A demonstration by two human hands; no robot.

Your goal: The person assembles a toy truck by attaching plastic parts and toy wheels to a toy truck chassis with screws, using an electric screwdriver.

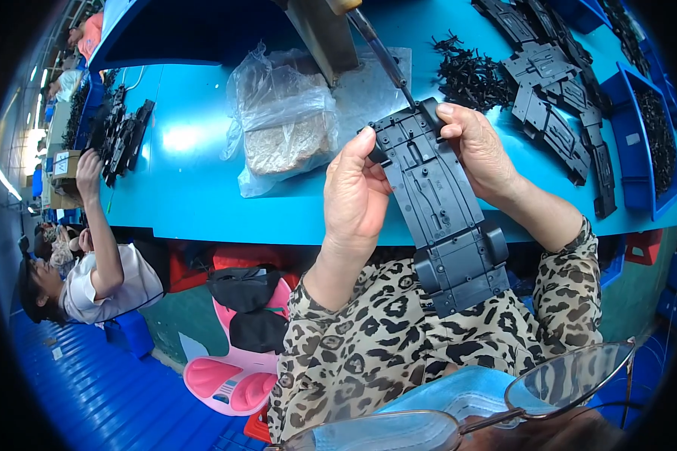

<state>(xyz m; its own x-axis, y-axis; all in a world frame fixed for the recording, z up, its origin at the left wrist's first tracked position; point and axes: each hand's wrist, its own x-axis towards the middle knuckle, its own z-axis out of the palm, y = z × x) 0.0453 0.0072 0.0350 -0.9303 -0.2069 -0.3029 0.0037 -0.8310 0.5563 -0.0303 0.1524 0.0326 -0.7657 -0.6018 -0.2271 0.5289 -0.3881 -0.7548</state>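
Between my two hands I hold a black plastic toy-car chassis (436, 199), a long plate with wheels or wheel-like pieces at its corners. My left hand (353, 194) grips its far left corner, the thumb against the wheel there. At the far right corner my right hand (480, 149) closes round the other wheel with thumb and fingers. A slim metal-shafted tool (384, 54) slants down from above, its tip at the chassis's far end; whether it touches cannot be told. The near end of the chassis hangs over my lap.
Behind my left hand lies a plastic-wrapped brownish block (289, 124) beside a metal stand (325, 37). Small black parts (470, 74) are heaped at the far right, near stacked chassis (553, 124) and a blue bin (643, 143). Another person (109, 274) works at the left.
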